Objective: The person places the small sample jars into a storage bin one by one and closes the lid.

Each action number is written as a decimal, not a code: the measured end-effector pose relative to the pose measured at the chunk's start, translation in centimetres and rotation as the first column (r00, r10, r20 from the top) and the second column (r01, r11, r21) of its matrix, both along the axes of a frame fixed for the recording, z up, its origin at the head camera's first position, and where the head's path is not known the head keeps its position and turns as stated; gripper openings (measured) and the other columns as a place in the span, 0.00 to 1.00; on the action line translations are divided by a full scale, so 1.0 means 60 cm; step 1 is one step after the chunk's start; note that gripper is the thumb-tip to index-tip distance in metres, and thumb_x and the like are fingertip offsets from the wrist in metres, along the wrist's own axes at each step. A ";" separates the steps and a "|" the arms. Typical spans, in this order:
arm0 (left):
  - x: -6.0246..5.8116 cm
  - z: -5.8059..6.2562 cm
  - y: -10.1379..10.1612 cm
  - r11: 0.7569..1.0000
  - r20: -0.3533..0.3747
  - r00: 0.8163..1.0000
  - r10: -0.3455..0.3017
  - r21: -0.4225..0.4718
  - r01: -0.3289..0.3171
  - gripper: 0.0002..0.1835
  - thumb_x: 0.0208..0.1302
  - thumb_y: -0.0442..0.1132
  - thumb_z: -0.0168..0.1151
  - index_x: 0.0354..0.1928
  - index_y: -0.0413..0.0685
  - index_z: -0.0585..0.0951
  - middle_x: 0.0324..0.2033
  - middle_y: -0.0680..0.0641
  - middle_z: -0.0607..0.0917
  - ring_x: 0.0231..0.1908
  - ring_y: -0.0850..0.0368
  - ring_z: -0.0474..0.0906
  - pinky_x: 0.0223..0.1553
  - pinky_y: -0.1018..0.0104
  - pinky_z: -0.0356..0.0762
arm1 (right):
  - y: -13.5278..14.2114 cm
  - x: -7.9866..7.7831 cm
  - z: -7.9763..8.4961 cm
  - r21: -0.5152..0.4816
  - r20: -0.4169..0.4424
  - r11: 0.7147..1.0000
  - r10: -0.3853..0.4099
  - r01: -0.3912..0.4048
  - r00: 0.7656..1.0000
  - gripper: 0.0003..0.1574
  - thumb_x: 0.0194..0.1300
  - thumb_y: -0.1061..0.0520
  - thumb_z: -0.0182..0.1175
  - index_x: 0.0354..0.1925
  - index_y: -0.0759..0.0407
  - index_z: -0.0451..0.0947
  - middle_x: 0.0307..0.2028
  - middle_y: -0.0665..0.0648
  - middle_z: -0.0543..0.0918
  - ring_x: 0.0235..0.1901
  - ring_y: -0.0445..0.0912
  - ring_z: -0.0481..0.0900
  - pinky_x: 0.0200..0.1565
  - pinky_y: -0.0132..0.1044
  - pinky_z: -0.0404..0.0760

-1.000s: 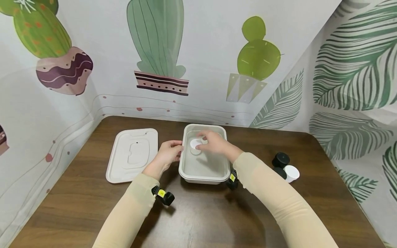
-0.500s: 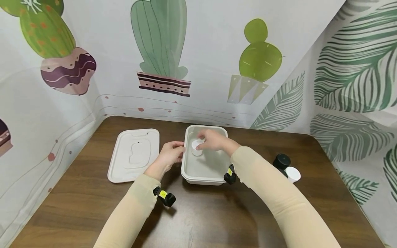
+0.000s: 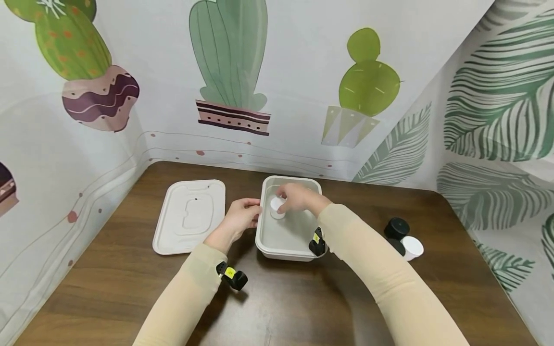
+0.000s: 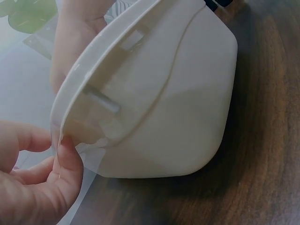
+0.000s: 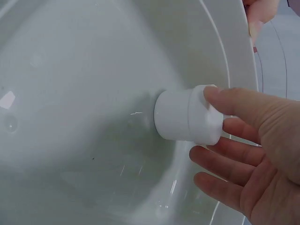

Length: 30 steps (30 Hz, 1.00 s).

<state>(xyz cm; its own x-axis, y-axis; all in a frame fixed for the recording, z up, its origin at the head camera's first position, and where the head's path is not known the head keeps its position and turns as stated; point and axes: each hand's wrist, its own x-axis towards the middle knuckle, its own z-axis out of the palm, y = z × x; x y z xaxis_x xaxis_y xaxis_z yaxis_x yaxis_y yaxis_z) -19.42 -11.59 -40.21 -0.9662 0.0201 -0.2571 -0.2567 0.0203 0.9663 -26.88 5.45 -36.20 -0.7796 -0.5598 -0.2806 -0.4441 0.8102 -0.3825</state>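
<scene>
A white lidded jar (image 3: 277, 206) stands inside a pale, deep rectangular tub (image 3: 283, 253), near its left wall. My right hand (image 3: 296, 198) reaches into the tub and holds the jar by its lid. In the right wrist view the thumb (image 5: 234, 101) lies on the lid and the index finger goes behind it; the other fingers are spread loosely. My left hand (image 3: 240, 217) pinches the tub's left rim, with thumb and fingers on either side of the edge in the left wrist view.
A flat white lid (image 3: 190, 216) lies on the brown table (image 3: 268, 302) to the left of the tub. At the right stand two black jars (image 3: 396, 228) and a white jar (image 3: 413, 247), close together. A patterned cloth (image 3: 298, 96) hangs behind the table.
My right wrist has shifted slightly left over the tub, with the fingers staying at the jar's lid. The left hand keeps its place on the rim. The head view has drifted slightly.
</scene>
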 end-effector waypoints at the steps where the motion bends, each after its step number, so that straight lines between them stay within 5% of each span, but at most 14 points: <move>1: 0.000 0.000 0.001 1.000 -0.001 1.000 -0.003 -0.001 0.003 0.20 0.63 0.30 0.53 0.57 0.29 0.71 0.47 0.30 0.78 0.33 0.52 0.80 0.26 0.71 0.78 | 0.000 0.000 -0.001 0.003 0.003 1.000 -0.002 0.002 1.000 0.33 0.53 0.54 0.68 0.56 0.63 0.73 0.51 0.62 0.80 0.53 0.52 0.76 0.57 0.43 0.74; 20: -0.003 -0.003 0.004 1.000 -0.004 1.000 -0.017 -0.014 0.017 0.20 0.64 0.31 0.52 0.57 0.30 0.72 0.49 0.29 0.77 0.36 0.49 0.81 0.29 0.70 0.79 | -0.005 -0.006 -0.004 0.032 -0.114 0.999 -0.013 0.017 0.993 0.24 0.56 0.57 0.66 0.50 0.64 0.75 0.46 0.60 0.81 0.45 0.50 0.76 0.52 0.41 0.75; 30: -0.002 -0.007 0.004 1.000 -0.012 1.000 -0.005 -0.010 0.005 0.19 0.64 0.31 0.53 0.56 0.30 0.72 0.46 0.32 0.79 0.34 0.51 0.81 0.29 0.69 0.80 | 0.002 0.000 -0.001 0.002 -0.129 1.000 -0.012 0.012 0.992 0.28 0.56 0.53 0.66 0.54 0.64 0.74 0.48 0.59 0.82 0.46 0.49 0.77 0.52 0.41 0.75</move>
